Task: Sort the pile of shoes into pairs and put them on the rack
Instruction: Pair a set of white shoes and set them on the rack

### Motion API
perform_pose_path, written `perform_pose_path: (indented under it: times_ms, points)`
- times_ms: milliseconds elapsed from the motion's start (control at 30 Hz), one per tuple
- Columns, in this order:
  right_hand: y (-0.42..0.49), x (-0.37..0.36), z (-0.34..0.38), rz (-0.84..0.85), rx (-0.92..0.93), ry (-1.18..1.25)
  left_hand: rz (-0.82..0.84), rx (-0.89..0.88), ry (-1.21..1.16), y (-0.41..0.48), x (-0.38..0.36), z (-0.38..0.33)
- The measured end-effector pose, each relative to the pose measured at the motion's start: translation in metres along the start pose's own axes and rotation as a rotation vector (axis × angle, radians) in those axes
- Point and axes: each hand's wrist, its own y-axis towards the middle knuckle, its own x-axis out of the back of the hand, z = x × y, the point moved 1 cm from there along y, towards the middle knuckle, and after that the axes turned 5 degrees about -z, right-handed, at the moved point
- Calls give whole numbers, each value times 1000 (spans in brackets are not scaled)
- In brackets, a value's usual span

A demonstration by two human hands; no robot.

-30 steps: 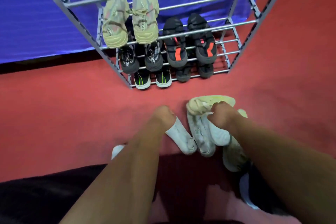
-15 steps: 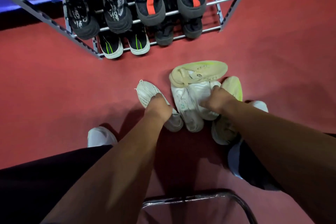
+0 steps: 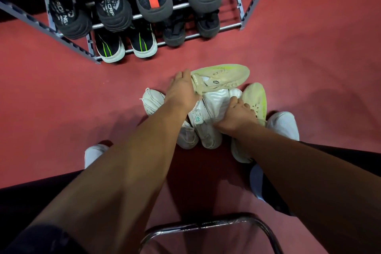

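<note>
A small pile of shoes lies on the red floor. A pale yellow shoe (image 3: 224, 76) lies on its side on top, and my left hand (image 3: 181, 90) rests against its heel with fingers stretched forward. My right hand (image 3: 237, 112) grips a white shoe (image 3: 216, 102) in the middle of the pile. Beside it are a white shoe with a green logo (image 3: 203, 128), another white shoe (image 3: 151, 101) to the left, and a second pale yellow shoe (image 3: 255, 101) to the right. The grey metal rack (image 3: 240, 14) stands behind, holding black pairs.
On the rack are black shoes with red tongues (image 3: 153, 0), black printed shoes (image 3: 111, 6) and black shoes with green stripes (image 3: 109, 49). My own feet in white shoes (image 3: 283, 125) flank the pile. A chrome chair frame (image 3: 206, 225) is below me.
My left hand left the white shoe on the left and moved forward to the heel of the top yellow shoe. My right hand stays on the middle white shoe. The view tilted down.
</note>
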Motion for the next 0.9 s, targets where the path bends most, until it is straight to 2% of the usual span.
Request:
perform_pose_path:
  times_ms: [100, 300, 400, 467, 567, 733, 833, 900]
  points:
    - [-5, 9, -2, 4, -73, 183, -34, -39, 4, -1, 2, -4]
    - [-7, 31, -4, 2, -285, 910, -196, 61, 40, -1, 29, -4]
    - [-6, 34, -2, 16, -388, 1223, -207, 92, 70, -10, 37, 5]
    - [1, 29, -3, 40, -403, 1174, -217, 195, 26, -16, 33, 8]
    - [-3, 25, -9, -84, -427, 643, -103, 263, 32, -27, 18, 14]
    - [-8, 2, 1, -114, -243, 316, -30, 438, 63, -49, -3, 40]
    - [-7, -5, 9, -106, -319, 286, 87, 573, 91, -63, -17, 53]
    - [-9, -7, 12, -58, -293, 179, 167, 567, 88, -69, -28, 59]
